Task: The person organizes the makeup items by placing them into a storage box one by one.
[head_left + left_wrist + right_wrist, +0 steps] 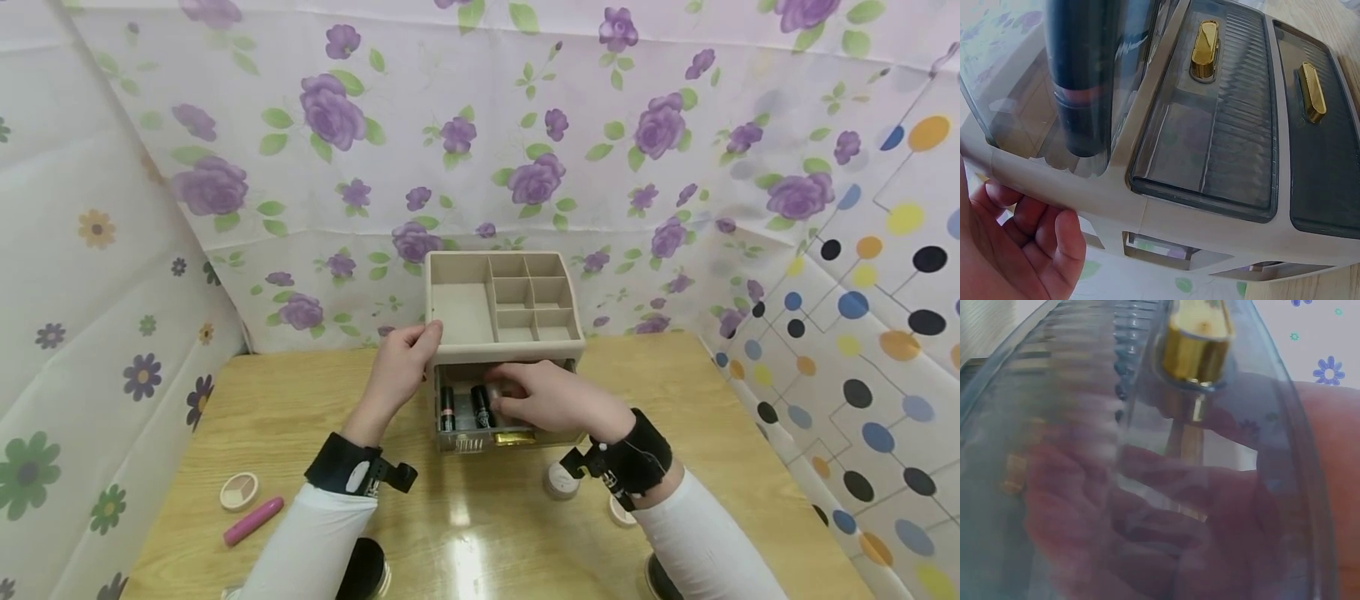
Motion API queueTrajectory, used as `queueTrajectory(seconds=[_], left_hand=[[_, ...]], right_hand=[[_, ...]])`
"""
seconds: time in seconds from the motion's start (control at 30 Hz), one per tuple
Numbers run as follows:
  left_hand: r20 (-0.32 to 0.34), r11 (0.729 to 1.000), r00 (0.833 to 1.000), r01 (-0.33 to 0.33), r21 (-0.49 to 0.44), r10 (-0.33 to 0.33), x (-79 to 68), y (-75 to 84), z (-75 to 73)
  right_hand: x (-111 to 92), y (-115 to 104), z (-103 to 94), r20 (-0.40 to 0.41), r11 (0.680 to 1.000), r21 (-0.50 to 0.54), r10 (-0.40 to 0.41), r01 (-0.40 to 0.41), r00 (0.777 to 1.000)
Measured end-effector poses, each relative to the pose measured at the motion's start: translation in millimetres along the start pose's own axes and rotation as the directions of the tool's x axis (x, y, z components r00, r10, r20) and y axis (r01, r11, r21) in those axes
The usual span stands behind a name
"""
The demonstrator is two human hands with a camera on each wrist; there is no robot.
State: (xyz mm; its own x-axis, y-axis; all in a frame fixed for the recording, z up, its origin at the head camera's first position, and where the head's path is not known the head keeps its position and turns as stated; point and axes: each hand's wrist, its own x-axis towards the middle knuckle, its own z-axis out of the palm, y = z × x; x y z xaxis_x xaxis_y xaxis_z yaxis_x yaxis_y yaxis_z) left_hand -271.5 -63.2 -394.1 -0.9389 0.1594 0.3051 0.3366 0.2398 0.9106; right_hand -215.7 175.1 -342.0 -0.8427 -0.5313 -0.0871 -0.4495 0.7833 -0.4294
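"What sits at the frame's centre?"
"A smooth, beige, boxy organizer (510, 353) with square compartments; the left hand (401, 364) grips its left edge."
"And the right hand (553, 395)?"
"Inside its clear, ribbed, gold-handled drawer (470, 445), just right of two black cylindrical tubes (481, 407). Whether it grasps anything, I cannot tell."

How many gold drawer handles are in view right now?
3: one handle on the pulled-out drawer, a second handle on the closed drawer just below, a third handle on the lowest drawer. None seems hidden.
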Motion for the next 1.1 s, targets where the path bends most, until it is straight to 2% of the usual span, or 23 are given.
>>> queueTrajectory(seconds=[0.27, 0.5, 0.73, 0.87, 0.97, 1.03, 1.1], left_hand=[[0.028, 1.000, 1.000, -0.001, 0.019, 0.000, 1.2, 0.6, 2.4], [0.000, 0.999, 1.000, -0.013, 0.044, 0.013, 1.5, 2.8, 0.1], [-0.001, 0.999, 1.000, 0.007, 0.045, -0.007, 1.4, 2.2, -2.1], [0.001, 0.999, 1.000, 0.008, 0.048, -0.009, 1.1, 1.6, -2.2], [-0.003, 0.999, 1.000, -0.002, 0.051, 0.002, 1.4, 1.4, -1.8], [-0.007, 0.999, 1.000, -0.002, 0.047, 0.003, 1.1, 1.5, -1.5], [-0.013, 0.999, 1.000, -0.002, 0.049, 0.003, 0.7, 1.3, -1.4]], right_hand=[[-11.0, -0.2, -4.7, -0.030, 1.000, 0.010, 0.005, -0.005, 1.000], [-15.9, -2.4, -11.1, -0.022, 1.000, 0.009, 0.014, -0.014, 1.000], [-22.1, -3.2, -19.8, -0.064, 0.998, 0.057, -0.010, 0.014, 0.998], [-27.1, 3.1, -27.6, -0.133, 0.994, 0.090, -0.052, 0.065, 0.990], [-31.1, 11.4, -36.0, -0.202, 0.986, 0.122, -0.088, 0.115, 0.975], [-32.5, 20.4, -41.2, -0.266, 0.975, 0.174, -0.089, 0.138, 0.960], [-32.8, 32.0, -45.9, -0.358, 0.967, 0.208, -0.062, 0.144, 0.932]])
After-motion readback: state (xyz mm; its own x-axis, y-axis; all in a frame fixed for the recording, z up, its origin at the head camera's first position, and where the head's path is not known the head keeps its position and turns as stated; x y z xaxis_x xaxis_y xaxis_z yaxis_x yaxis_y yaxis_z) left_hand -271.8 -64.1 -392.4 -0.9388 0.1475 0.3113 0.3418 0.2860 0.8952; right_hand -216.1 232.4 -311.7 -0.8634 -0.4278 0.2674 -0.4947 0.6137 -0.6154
